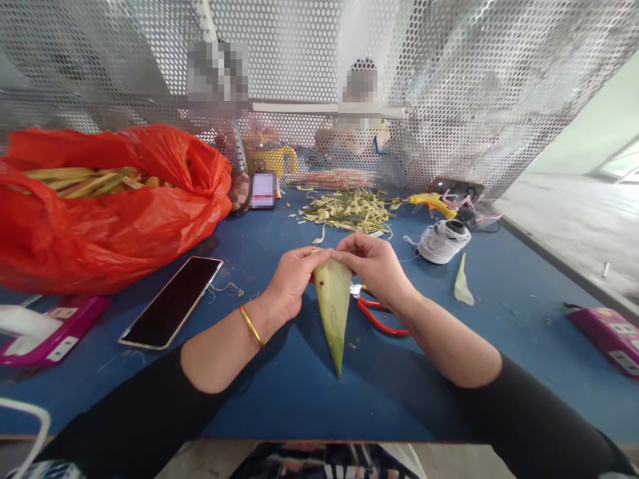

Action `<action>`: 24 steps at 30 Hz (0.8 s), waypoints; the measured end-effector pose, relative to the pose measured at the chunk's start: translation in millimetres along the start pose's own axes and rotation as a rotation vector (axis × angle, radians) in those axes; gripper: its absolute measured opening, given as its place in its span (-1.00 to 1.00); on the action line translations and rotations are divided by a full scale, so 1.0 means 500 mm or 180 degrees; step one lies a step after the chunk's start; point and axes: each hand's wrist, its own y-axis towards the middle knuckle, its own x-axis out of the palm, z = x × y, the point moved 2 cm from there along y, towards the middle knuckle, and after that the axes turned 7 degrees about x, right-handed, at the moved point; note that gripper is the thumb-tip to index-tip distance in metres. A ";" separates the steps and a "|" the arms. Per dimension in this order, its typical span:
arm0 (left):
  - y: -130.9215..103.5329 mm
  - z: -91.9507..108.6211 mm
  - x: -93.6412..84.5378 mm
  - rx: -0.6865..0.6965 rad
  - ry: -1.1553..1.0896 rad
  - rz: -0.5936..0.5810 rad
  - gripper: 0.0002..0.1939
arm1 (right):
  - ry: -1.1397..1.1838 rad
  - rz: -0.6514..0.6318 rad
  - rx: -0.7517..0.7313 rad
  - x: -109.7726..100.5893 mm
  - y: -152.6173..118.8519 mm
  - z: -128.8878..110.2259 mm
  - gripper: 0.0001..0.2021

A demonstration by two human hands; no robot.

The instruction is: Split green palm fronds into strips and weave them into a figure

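A pale green, pointed leaf (pixel 333 299) hangs between my hands over the blue table (pixel 279 392), its wide end up and its tip pointing towards me. My left hand (pixel 294 279) pinches the upper left edge of the leaf between thumb and fingers. Against the upper right edge, my right hand (pixel 372 266) closes in the same kind of pinch, the two thumbs almost touching. Red-handled pliers or cutters (pixel 382 319) lie partly under my right hand. A small dark spot marks the leaf near its left side.
A red plastic bag (pixel 114 233) of leaves fills the left, beside a phone (pixel 172 303). Leaf scraps (pixel 352 209), a yellow glue gun (pixel 434 203), a white thread spool (pixel 442 241) and a leaf piece (pixel 463 283) lie beyond. Purple power strips (pixel 606 332) flank both sides. Perforated metal stands behind.
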 end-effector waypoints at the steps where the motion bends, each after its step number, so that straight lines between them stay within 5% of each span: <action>1: 0.000 0.000 0.000 -0.0020 -0.0011 -0.0009 -0.81 | -0.0003 0.0005 -0.0018 -0.001 0.000 0.000 -0.75; 20: 0.000 -0.002 0.002 -0.0093 -0.0029 0.0007 -0.88 | -0.0480 0.0104 -0.0641 -0.003 -0.005 -0.005 -0.77; 24: 0.002 0.000 -0.001 0.0004 -0.0064 0.0064 -0.86 | 0.0153 0.0069 -0.0065 0.004 -0.002 -0.001 -0.74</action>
